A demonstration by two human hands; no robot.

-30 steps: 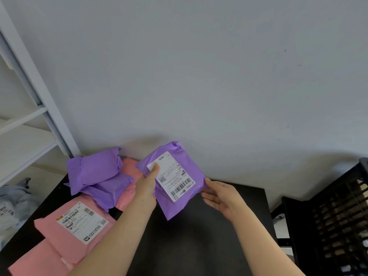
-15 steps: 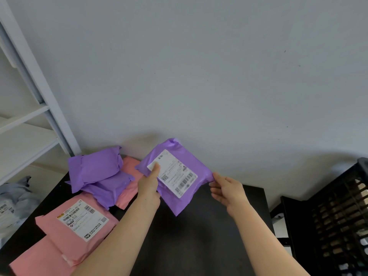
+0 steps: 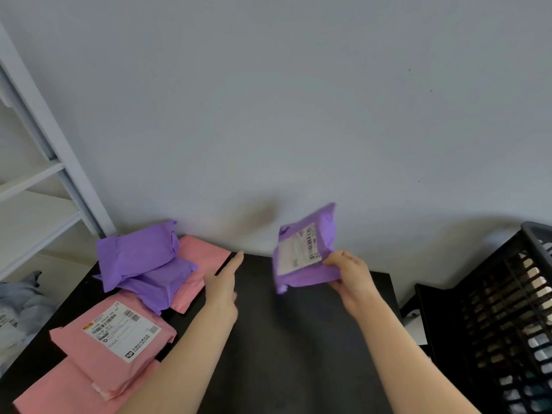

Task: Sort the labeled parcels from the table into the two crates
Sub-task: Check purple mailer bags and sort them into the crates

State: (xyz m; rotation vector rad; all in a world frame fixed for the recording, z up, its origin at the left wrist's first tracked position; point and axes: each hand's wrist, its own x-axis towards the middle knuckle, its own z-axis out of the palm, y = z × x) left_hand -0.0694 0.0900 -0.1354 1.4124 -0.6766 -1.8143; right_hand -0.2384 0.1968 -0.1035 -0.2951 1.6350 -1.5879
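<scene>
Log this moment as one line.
right hand: grips purple parcel over table | left hand: open, empty | crate: at right, parcel not yet in

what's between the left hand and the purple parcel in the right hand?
Nothing: head view shows only bare black tabletop between the left hand and the labeled purple plastic parcel.

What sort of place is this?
Probably a small parcel-sorting room: pink and purple parcels piled on a black table, a black crate at the right, a white shelf at the left.
</scene>
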